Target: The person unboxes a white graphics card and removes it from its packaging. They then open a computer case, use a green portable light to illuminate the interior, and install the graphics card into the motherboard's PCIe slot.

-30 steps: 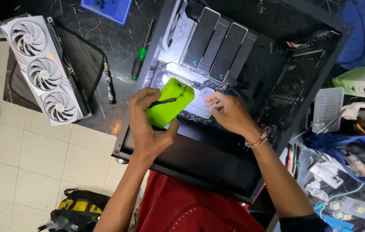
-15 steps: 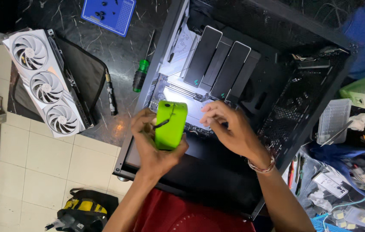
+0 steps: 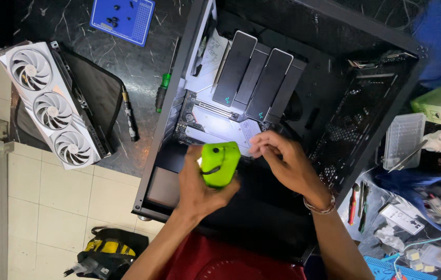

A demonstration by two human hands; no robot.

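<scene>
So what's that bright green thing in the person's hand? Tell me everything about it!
The green thing is a small, rounded, blocky gadget that looks like smooth plastic, with a thin dark strap across it. It shines a white light onto the board inside the computer case. The left hand wraps around it from below, holding it above the case.

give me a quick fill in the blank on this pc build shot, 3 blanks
1. The left hand holds a ____ light over the case.
2. The white graphics card has ____ fans.
3. The screwdriver beside the case has a ____ handle.

Missing words: green; three; green
</scene>
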